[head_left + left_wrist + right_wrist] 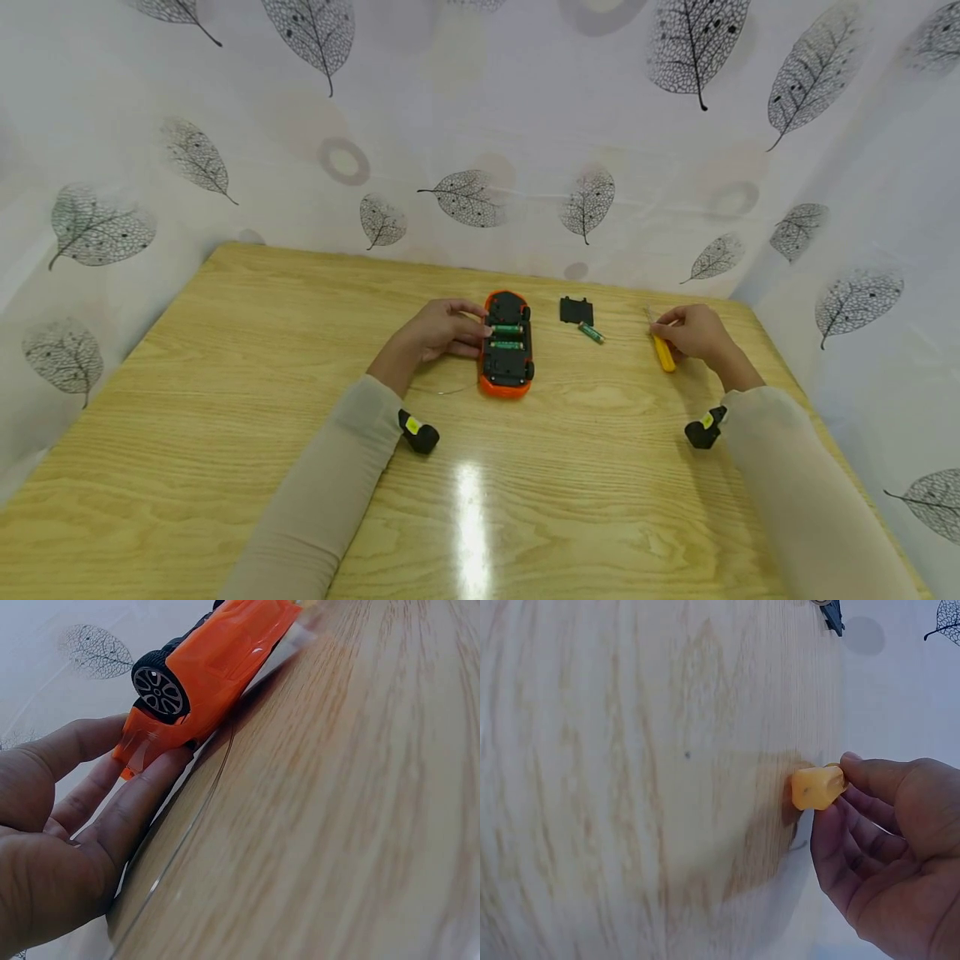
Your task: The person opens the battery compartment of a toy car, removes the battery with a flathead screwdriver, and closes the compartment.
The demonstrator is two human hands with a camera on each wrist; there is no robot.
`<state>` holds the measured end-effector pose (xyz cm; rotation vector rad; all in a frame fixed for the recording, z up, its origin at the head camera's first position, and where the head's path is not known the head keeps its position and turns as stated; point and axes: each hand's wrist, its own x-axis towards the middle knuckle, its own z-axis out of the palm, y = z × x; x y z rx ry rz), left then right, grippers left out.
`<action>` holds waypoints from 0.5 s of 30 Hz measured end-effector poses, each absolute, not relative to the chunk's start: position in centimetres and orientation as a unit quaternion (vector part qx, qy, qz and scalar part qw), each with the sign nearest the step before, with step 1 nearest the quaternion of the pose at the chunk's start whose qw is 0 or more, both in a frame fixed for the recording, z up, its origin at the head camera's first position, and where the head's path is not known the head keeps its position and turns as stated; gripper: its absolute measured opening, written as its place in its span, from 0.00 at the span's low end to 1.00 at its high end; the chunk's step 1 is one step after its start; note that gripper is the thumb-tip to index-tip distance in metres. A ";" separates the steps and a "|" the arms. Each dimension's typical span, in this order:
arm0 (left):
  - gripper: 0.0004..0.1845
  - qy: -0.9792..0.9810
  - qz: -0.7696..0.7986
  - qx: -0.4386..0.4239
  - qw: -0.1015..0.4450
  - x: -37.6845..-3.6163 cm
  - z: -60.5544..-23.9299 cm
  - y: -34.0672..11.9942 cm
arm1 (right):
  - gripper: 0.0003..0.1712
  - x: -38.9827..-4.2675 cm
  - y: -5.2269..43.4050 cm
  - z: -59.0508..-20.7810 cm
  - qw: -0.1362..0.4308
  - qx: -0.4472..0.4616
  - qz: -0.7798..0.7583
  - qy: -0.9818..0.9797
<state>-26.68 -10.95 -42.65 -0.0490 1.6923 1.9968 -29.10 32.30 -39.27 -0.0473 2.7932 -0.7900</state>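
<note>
An orange toy car (507,367) lies wheels-up on the table, its black underside showing an uncovered battery bay. Two green batteries sit side by side in that bay, the upper battery (508,330) next to my left fingertips. My left hand (442,329) holds the car by its left side, fingers spread along the orange body (225,656) in the left wrist view. Farther right, my right hand (697,332) pinches a screwdriver (663,354) by its yellow handle, the thin metal shaft pointing away from me. The handle's butt end (816,789) faces the right wrist camera.
Between the car and my right hand lie a black battery cover (576,311) and a loose green battery (591,332). A thin wire (450,392) extends over the table left of the car. A leaf-printed white curtain (480,108) borders the wooden table (570,500) at the back.
</note>
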 end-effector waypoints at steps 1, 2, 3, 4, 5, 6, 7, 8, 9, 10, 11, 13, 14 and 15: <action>0.22 0.624 0.737 -0.018 0.260 -26.7 -42.6 -10.9 | 0.25 -29.1 32.3 -39.3 0.120 -0.014 -0.273 0.954; 0.22 0.624 0.737 -0.018 0.260 -26.7 -42.6 -10.9 | 0.25 -29.1 32.3 -39.3 0.121 -0.012 -0.275 0.954; 0.22 0.624 0.737 -0.018 0.260 -26.7 -42.6 -10.9 | 0.25 -29.1 32.4 -39.4 0.121 -0.010 -0.278 0.953; 0.22 0.623 0.737 -0.018 0.260 -26.6 -42.6 -10.9 | 0.25 -29.1 32.4 -39.4 0.122 -0.009 -0.281 0.952; 0.22 0.623 0.738 -0.019 0.260 -26.6 -42.5 -11.0 | 0.25 -29.1 32.4 -39.4 0.123 -0.008 -0.284 0.951; 0.22 0.623 0.737 -0.019 0.260 -26.6 -42.5 -11.0 | 0.26 -29.1 32.4 -39.4 0.124 -0.007 -0.287 0.950; 0.22 0.623 0.738 -0.019 0.260 -26.6 -42.5 -11.0 | 0.26 -29.1 32.4 -39.3 0.125 -0.005 -0.290 0.949; 0.22 0.623 0.737 -0.018 0.259 -26.6 -42.5 -11.0 | 0.26 -29.1 32.5 -39.3 0.126 -0.004 -0.293 0.948; 0.22 0.624 0.737 -0.019 0.259 -26.6 -42.5 -11.0 | 0.27 -29.1 32.4 -39.3 0.126 -0.003 -0.296 0.947; 0.22 0.624 0.737 -0.019 0.259 -26.6 -42.5 -11.0 | 0.27 -29.1 32.4 -39.3 0.126 -0.002 -0.297 0.946; 0.22 0.624 0.737 -0.019 0.259 -26.6 -42.5 -11.0 | 0.27 -29.0 32.4 -39.3 0.126 -0.001 -0.299 0.946; 0.22 0.625 0.737 -0.019 0.258 -26.6 -42.5 -11.0 | 0.27 -29.0 32.4 -39.3 0.125 -0.001 -0.302 0.945; 0.22 0.625 0.737 -0.019 0.258 -26.6 -42.5 -11.0 | 0.27 -28.9 32.5 -39.3 0.124 -0.001 -0.302 0.945; 0.22 0.625 0.737 -0.019 0.258 -26.6 -42.5 -10.9 | 0.27 -28.9 32.5 -39.3 0.123 -0.001 -0.302 0.945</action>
